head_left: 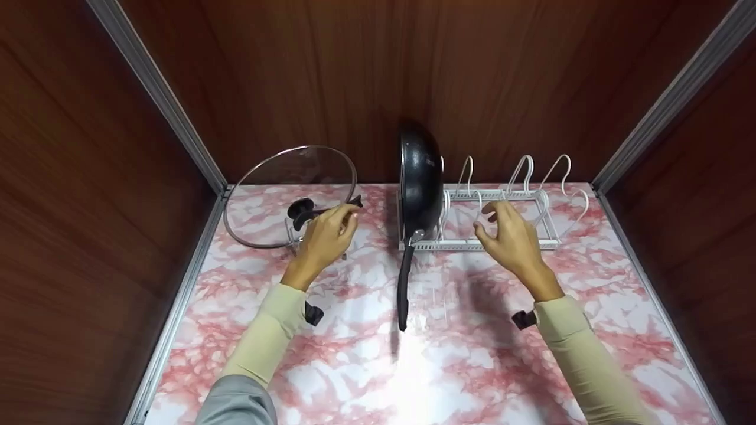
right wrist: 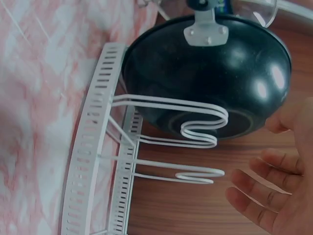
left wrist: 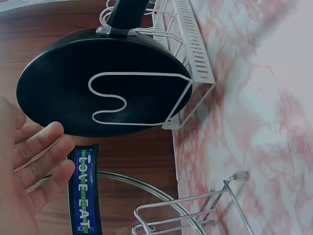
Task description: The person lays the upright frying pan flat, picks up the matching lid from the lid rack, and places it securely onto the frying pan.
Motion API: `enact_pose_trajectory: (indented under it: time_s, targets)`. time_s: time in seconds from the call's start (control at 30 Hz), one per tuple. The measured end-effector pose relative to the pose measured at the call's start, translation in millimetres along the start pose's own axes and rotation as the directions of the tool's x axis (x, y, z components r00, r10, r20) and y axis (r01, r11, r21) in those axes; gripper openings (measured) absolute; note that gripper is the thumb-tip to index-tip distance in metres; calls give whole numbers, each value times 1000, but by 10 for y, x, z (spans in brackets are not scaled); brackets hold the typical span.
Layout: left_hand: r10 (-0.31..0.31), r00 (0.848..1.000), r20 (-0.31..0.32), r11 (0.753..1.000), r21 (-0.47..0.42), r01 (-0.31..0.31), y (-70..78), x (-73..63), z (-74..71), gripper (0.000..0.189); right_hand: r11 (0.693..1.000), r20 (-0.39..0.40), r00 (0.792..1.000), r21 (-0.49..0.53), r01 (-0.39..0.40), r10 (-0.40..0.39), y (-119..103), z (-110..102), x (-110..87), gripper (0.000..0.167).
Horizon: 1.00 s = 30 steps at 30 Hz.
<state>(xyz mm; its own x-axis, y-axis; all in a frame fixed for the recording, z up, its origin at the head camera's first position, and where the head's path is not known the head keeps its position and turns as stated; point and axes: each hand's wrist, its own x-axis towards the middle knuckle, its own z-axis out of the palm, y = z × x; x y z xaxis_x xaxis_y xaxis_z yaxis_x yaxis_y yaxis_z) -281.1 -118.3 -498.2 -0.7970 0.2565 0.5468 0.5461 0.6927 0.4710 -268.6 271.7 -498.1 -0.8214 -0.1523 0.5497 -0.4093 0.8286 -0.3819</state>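
A black frying pan (head_left: 422,177) stands on its edge in the left end of a white wire rack (head_left: 496,243), its handle (head_left: 404,289) pointing toward the front. To the left, a glass lid (head_left: 283,168) with a metal rim and black handle leans upright in a small wire stand (left wrist: 171,201). My left hand (head_left: 326,236) is at the lid's handle (left wrist: 84,191), fingers loosely bent; whether they touch it I cannot tell. Over the rack's right part hovers my right hand (head_left: 511,236), fingers relaxed and apart, holding nothing. The pan's rounded underside (right wrist: 205,78) faces it.
Brown wood-grain panels (head_left: 378,71) enclose the back and both sides, with metal strips (head_left: 159,88) along the corners. The tabletop (head_left: 354,366) has a pink and white marbled pattern. Several white wire loops (head_left: 525,168) rise from the rack right of the pan.
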Motion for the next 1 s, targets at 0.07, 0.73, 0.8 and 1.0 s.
enact_pose_trajectory:
  time_s: [0.07, 0.73, 0.8, 1.0]
  targets:
    - [0, 1000, 7, 1000, -8, 0, 11, -5, 13, 23, 1000, 3, 1000, 6, -6, 6, -27, 12, -12, 29]
    - [-26, 1000, -6, 997, -70, 25, 116, -104, 178, 20, 996, -6, 999, 76, -40, 41, -201, 142, -88, 26]
    - [-33, 999, -3, 997, -73, 33, 133, -118, 193, 20, 995, -10, 999, 84, -46, 47, -219, 146, -91, 24]
    - [-66, 998, 15, 993, -97, 67, 174, -160, 245, 18, 994, -10, 999, 101, -46, 47, -252, 190, -114, 23]
